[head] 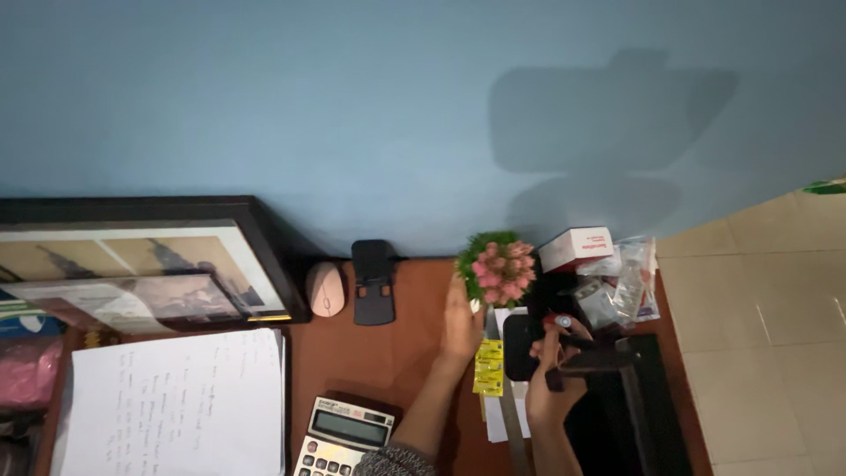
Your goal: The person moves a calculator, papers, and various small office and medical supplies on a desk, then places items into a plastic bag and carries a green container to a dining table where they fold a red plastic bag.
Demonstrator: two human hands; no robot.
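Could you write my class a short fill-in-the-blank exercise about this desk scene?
1. The left hand reaches toward a small plant with ____ flowers.
2. The calculator lies to the right of a sheet of ____.
3. The mouse sits beside a black ____, against the wall.

Missing words: pink; paper; stand

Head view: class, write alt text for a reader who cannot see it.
Left hand touches a pink flower pot on a brown desk; right hand grips a small black object. Calculator and handwritten paper lie left.
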